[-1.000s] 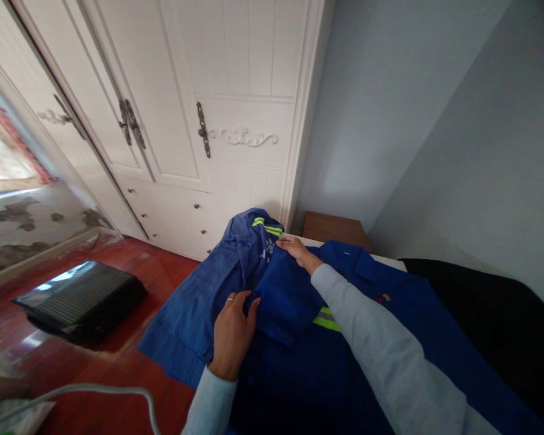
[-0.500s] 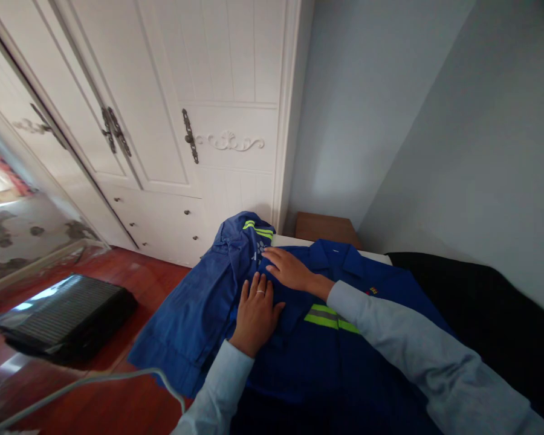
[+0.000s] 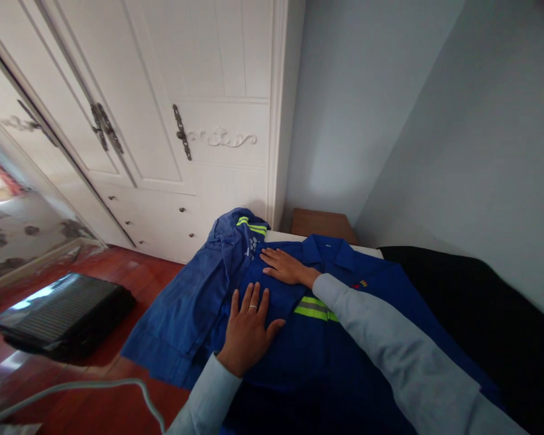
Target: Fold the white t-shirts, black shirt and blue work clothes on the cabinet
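Note:
A dark blue work jacket (image 3: 317,356) with a collar and a yellow-green and grey stripe lies spread out. My left hand (image 3: 249,329), a ring on one finger, rests flat on its left part with the fingers spread. Farther up, near the collar's left side, my right hand (image 3: 283,266) lies palm down with its fingers stretched out on the cloth. Another, lighter blue garment (image 3: 185,302) with yellow-green stripes is bunched along the left edge, just beyond my fingertips. Neither hand grips anything.
A white wardrobe (image 3: 226,139) stands ahead, with a brown wooden box (image 3: 324,225) beside it. Black cloth (image 3: 471,308) lies at the right. On the red floor (image 3: 113,344) are a black case (image 3: 63,314) and a pale hose (image 3: 77,385).
My right hand has flattened onto the cloth. My left hand has shifted a little nearer, with its fingers spread wider. The view has shifted slightly.

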{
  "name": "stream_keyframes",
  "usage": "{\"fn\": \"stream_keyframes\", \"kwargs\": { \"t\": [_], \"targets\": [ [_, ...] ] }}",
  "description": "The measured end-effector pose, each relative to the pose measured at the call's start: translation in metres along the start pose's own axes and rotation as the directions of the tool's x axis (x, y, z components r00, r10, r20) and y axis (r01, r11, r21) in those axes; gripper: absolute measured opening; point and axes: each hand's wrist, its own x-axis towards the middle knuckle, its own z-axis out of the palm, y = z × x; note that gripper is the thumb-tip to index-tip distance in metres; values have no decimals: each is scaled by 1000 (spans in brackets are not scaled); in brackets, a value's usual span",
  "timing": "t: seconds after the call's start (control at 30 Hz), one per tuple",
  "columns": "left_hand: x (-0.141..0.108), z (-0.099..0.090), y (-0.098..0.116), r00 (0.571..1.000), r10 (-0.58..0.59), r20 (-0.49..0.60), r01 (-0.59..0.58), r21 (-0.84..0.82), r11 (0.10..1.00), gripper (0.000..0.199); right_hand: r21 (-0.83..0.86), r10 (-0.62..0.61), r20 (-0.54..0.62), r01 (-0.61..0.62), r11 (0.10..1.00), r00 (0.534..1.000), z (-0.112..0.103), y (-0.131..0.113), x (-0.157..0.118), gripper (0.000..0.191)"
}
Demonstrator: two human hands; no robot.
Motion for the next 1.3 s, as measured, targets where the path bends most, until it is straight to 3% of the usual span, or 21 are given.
{"fn": "stream_keyframes", "kwargs": {
  "t": [0.27,0.37,0.43,0.53,0.63,0.73,0.87,0.97,1.03,1.17,1.3],
  "targets": [
    [-62,-5,8,997,54,-58,-52,25,998,74,-10,9,-2,-9,1000,1000,0,0,0,63],
    [-67,-9,6,997,71,-36,-70,25,997,78,-77,32,2,-32,997,999,-3,-7,1,60],
    [-64,-16,4,996,87,-11,-87,-2,996,77,-147,66,-57,-74,986,996,-5,-16,0,57],
    [-54,-29,-2,996,87,0,-86,-92,992,57,-282,4,-156,-48,958,988,-9,-37,-3,51],
    [-45,-40,-14,994,-56,-90,40,-167,985,38,-356,-213,-149,149,923,966,-12,-64,-4,47],
    [-39,-43,-27,950,-260,-174,230,-177,957,36,-357,-363,-128,299,885,923,-11,-86,1,43],
    [-33,-42,-38,908,-403,-118,369,-233,900,38,-300,-479,-32,449,842,877,-7,-98,13,36],
    [-25,-43,-40,892,-450,-40,420,-293,859,40,-250,-492,31,483,839,870,-3,-95,21,27],
    [-19,-44,-40,864,-503,-8,477,-300,826,37,-233,-474,8,463,855,880,0,-90,24,22],
    [-13,-39,-42,792,-610,-31,570,-321,757,29,-151,-405,-150,384,911,902,9,-83,26,15],
    [-16,-29,-41,735,-668,-116,585,-389,712,27,-47,-310,-287,310,950,907,23,-80,26,15]
  ]
}}
